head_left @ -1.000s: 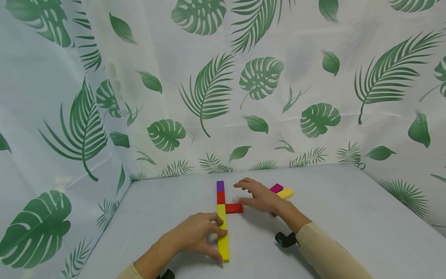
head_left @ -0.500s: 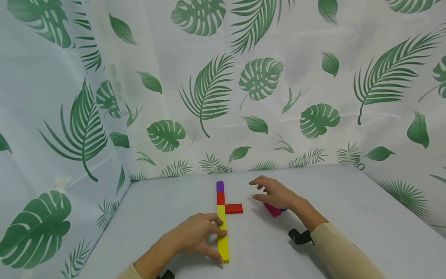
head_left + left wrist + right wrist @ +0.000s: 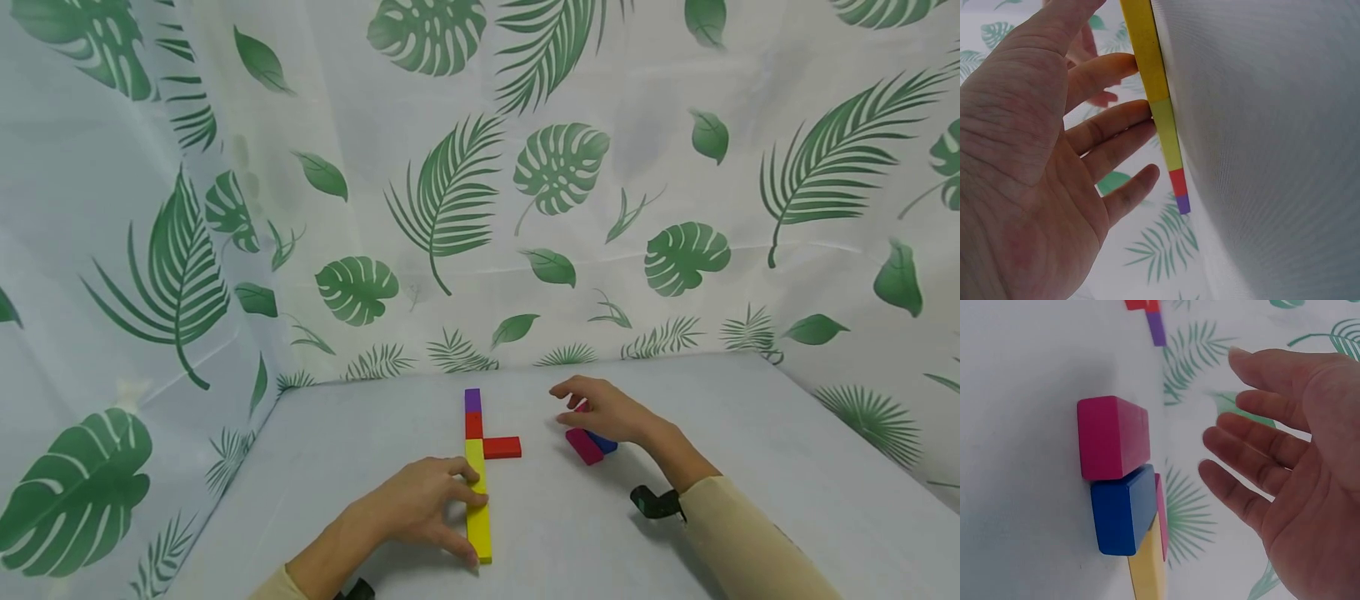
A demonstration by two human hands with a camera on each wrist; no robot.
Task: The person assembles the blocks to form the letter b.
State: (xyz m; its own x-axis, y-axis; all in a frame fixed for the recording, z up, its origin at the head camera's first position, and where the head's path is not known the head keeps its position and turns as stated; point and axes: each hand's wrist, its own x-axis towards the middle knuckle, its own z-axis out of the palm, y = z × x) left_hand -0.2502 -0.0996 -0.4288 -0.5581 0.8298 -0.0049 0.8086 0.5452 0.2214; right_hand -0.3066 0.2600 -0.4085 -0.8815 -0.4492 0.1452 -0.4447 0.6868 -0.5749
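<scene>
Screened-off tabletop setting, consistent with a recording or laboratory station. Leaf-printed sheeting (image 3: 510, 267) bounds the pale table (image 3: 360, 433) at 9, 12 and 3 o'clock in the head view; a black wrist-worn device (image 3: 655, 503) appears between 4 and 5 o'clock.

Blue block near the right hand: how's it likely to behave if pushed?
Probably stiff: the blue block shows flat faces and straight edges. Unlikely to roll, given its boxy shape. Pushed toward the adjoining magenta block, it would probably shift both, since they appear to touch.
</scene>
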